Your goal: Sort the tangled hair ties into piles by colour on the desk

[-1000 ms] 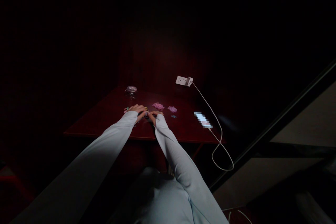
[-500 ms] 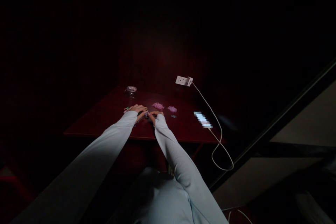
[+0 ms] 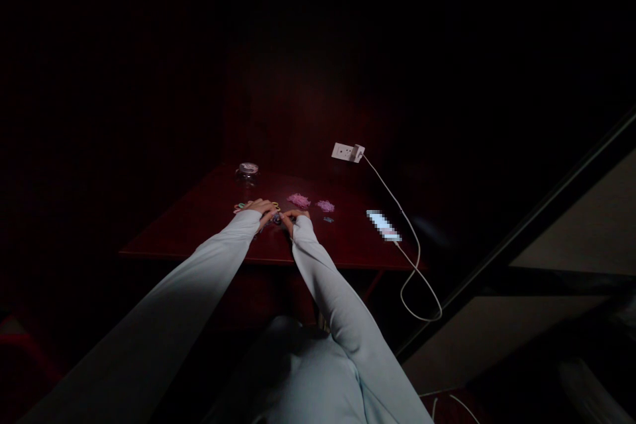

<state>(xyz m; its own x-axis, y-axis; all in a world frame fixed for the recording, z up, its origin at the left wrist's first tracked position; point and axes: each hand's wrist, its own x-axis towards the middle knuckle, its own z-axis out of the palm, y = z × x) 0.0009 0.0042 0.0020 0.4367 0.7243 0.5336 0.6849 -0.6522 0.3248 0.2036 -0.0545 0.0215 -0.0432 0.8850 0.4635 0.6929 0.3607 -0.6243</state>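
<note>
we locate the small purplish item (image 3: 277, 218) btwn l. hand (image 3: 260, 207) and r. hand (image 3: 295, 216) fingertips, approx. equally near both, at table (image 3: 189, 232); finger grip and item's long axis we can't tell.

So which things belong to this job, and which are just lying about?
Likely the job:
coloured loops at the left hand
pink pile, lilac pile, bluish bits near the right hand

Likely lying about:
phone, cable, wall socket
lidded jar, perhaps

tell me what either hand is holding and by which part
It cannot be told: the left hand and right hand are close together at small items, too dim and tiny to show any hold or its place.
</note>
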